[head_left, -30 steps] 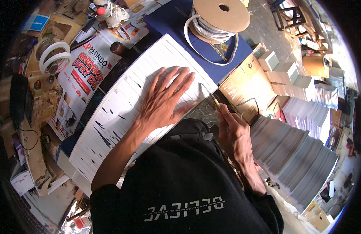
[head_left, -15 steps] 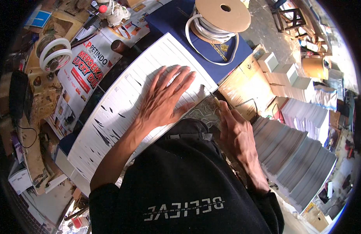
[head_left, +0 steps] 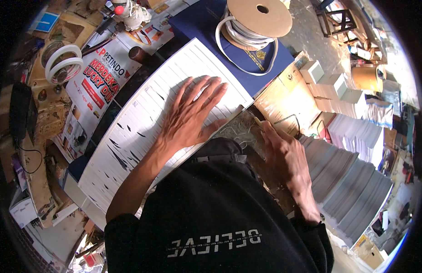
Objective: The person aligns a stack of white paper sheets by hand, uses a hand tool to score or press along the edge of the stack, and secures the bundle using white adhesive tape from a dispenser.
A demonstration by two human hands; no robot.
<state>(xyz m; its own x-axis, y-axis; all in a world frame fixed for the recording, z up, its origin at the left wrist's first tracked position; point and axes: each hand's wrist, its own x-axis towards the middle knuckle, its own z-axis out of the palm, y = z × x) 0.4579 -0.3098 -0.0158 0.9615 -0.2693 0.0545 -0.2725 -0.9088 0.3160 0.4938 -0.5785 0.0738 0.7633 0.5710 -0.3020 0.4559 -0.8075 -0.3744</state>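
Observation:
My left hand [head_left: 189, 118] lies flat with its fingers spread on a long stack of ruled white sheets [head_left: 145, 98]. Dark streaks, like smears or tears, mark the paper along its lower left part. Off the right corner of the stack, my right hand [head_left: 287, 159] is closed around a slim tool [head_left: 258, 121] with a yellowish part showing. Most of that tool is hidden in the fist, so its kind is unclear. Loose pale threads [head_left: 238, 133] lie on the dark surface between the paper and my right hand.
A cardboard spool [head_left: 277, 18] wound with white cord stands on dark blue covers [head_left: 192, 22]. To the right are a cardboard box [head_left: 286, 98] and tall paper stacks [head_left: 352, 186]. Rolls of white tape [head_left: 65, 63] and a printed banner [head_left: 90, 79] lie at the left.
My right hand has moved right and slightly down, taking the slim tool away from the paper's corner. The left hand and the sheets stay in place.

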